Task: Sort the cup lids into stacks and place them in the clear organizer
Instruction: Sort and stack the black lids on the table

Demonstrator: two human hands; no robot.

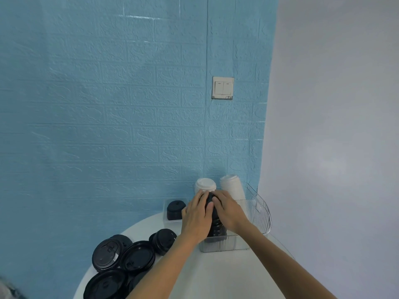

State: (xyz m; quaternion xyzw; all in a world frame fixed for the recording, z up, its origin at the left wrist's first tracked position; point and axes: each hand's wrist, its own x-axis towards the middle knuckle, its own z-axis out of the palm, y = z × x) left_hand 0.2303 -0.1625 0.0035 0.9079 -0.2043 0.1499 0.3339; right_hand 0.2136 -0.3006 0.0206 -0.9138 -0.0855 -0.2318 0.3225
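Note:
My left hand [196,214] and my right hand [229,210] both press on a tall stack of black lids [216,228] standing inside the clear organizer [258,212]. Behind it in the organizer stand a white lid stack [205,184] and a leaning stack of white cups or lids [233,186]. Loose black lids [124,263] lie in a pile at the table's left. A short black lid stack [176,209] sits in a small clear tray left of the organizer.
The round white table [218,275] stands against a blue brick-pattern wall with a light switch [222,88]. Another black lid stack [163,238] lies on its side next to my left forearm.

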